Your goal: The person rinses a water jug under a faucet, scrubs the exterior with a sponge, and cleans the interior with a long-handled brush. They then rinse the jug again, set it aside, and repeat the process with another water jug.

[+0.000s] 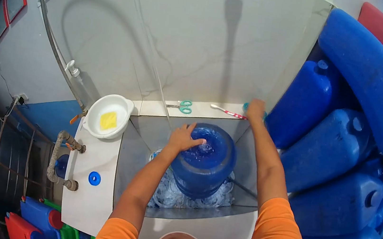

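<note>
A large translucent blue water jug (204,173) stands in a grey metal sink (136,160), on a heap of clear, crumpled plastic-looking pieces (168,195). My left hand (184,138) grips the jug's wet top, with the thumb lying over its middle and the fingers at the left side. At the back ledge, my right hand (255,110) is closed around a small teal object (246,107); the hand covers most of it, so its kind is hidden. Just left of that hand lies a red and white toothbrush (228,111).
Teal-handled scissors (184,106) lie on the ledge. To the left stand a white basin (128,109) with a yellow sponge (108,120), a pump bottle (74,70), a blue ring-shaped cap (94,178) and a pipe (57,155). Blue jerrycans (333,137) are stacked along the right.
</note>
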